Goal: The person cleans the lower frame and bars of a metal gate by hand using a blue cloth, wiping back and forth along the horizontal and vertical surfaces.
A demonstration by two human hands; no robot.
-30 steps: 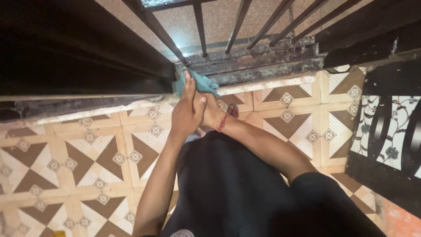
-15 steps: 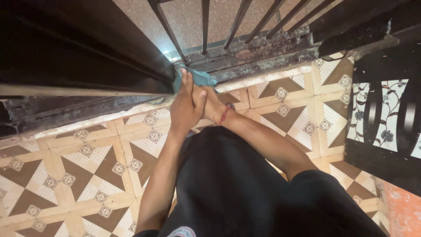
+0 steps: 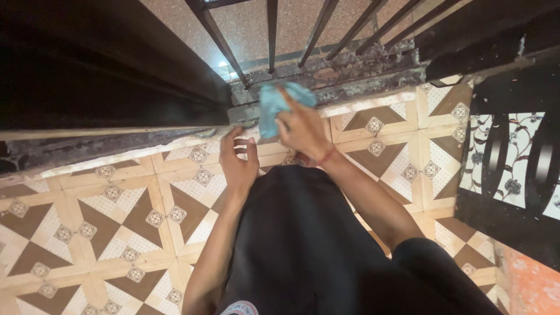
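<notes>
Hands parted: right hand (image 3: 300,131) grips teal cloth (image 3: 274,105) at grimy sill (image 3: 350,81) edge; left hand (image 3: 239,160) loose, empty. Press firmly.

Packages: none are seen anywhere in the head view.
Labels: a small rounded emblem (image 3: 242,307) is seen on the black garment at the bottom edge, left of centre; it is pale with a reddish rim and is cut off by the frame, so only its upper part is shown.
Signs: none are seen on the wall, the gate or the floor.
Screens: none are seen.
Uncertain: what the emblem carries is too small and too cropped to be told.
</notes>
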